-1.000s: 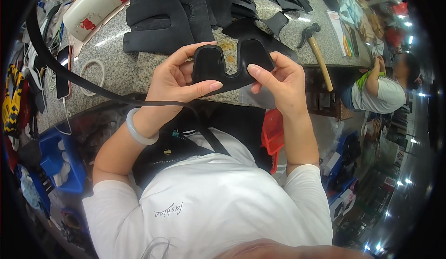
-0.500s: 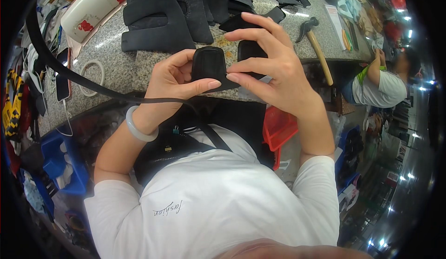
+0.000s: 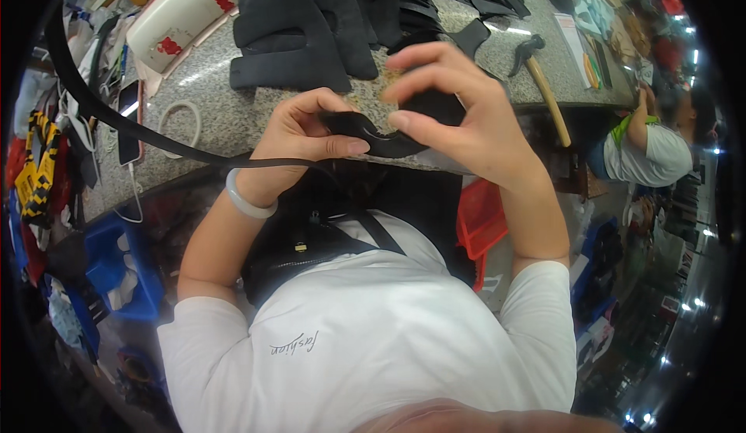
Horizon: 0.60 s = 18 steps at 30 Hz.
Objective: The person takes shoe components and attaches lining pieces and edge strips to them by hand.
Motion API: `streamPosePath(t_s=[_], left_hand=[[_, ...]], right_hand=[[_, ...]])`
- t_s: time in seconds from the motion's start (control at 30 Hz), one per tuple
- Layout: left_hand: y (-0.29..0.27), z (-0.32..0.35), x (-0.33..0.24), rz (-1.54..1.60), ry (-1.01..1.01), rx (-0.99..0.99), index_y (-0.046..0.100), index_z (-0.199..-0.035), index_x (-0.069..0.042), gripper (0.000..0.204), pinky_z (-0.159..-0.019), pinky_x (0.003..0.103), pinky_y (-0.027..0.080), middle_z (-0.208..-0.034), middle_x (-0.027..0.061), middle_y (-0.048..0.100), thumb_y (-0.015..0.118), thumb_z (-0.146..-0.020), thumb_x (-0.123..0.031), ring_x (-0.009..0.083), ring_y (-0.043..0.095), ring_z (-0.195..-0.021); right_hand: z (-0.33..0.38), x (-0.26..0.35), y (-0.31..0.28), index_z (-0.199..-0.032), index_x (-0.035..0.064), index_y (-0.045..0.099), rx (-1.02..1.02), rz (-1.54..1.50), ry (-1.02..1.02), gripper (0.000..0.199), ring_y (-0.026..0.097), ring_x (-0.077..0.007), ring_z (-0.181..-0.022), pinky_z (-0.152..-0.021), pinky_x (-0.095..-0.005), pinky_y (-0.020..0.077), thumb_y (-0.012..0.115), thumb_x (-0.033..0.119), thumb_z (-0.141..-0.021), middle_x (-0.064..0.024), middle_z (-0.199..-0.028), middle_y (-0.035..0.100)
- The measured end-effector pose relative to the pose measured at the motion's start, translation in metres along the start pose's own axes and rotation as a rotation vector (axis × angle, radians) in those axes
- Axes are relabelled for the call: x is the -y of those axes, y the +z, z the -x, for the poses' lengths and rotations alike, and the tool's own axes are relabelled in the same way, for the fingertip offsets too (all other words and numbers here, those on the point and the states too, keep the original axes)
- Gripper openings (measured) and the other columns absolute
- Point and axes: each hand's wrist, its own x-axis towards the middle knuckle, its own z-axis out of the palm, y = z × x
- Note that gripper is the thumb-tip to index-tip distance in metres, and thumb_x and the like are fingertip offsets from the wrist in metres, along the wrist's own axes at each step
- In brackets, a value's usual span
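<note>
Tipped nearly edge-on since the earlier frame, the notched black piece point(image 3: 386, 144) is above the near edge of the speckled counter point(image 3: 239, 114). Black cutouts point(image 3: 305, 61) lie beyond. Right hand point(image 3: 475, 118) curls at the notch, blurred; I cannot tell whether it grips. Left hand point(image 3: 298, 134) pinches one end. Likely light, bendable and smooth, the piece looks best held by its broad lobes.

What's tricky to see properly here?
All in the head view:
- Black piece: partly hidden behind the right hand.
- Right fingertips: blurred.
- White rounded object: far end cut off by the top edge.
- Other person's hands: too small.
</note>
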Motion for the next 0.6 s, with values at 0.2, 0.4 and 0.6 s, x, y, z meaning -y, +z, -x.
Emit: streamPosePath(t_s=[0.2,0.4,0.6], left_hand=[[-0.003,-0.003,0.007,0.072,0.15,0.053,0.065,-0.091,-0.007,0.027,-0.09,0.031,0.058,-0.106,0.0116,0.071,0.076,-0.078,0.014,0.0186,0.07,-0.099],[-0.002,-0.006,0.008,0.031,0.207,0.033,0.069,-0.089,-0.008,0.024,-0.096,0.036,0.055,-0.109,0.0126,0.07,0.079,-0.077,0.011,0.0252,0.069,-0.107],[-0.001,-0.008,0.008,-0.154,0.34,0.1,0.07,-0.091,-0.007,0.017,-0.103,0.043,0.05,-0.109,0.0146,0.071,0.08,-0.08,0.001,0.0303,0.064,-0.117]], right_hand=[[0.011,0.016,0.008,-0.126,0.0064,0.066,-0.315,-0.297,0.034,0.05,0.065,-0.017,-0.103,-0.086,-0.0285,0.0503,0.083,0.009,-0.08,-0.007,-0.113,0.069],[0.022,0.001,0.002,-0.111,0.0024,0.073,-0.223,-0.096,-0.118,0.032,0.07,-0.0185,-0.089,-0.079,-0.0292,0.0532,0.081,0.002,-0.08,-0.0082,-0.1,0.073],[0.031,-0.004,0.0,-0.104,0.0008,0.074,-0.211,-0.117,-0.158,0.024,0.069,-0.0196,-0.092,-0.081,-0.0309,0.0537,0.078,-0.003,-0.08,-0.0102,-0.099,0.073]])
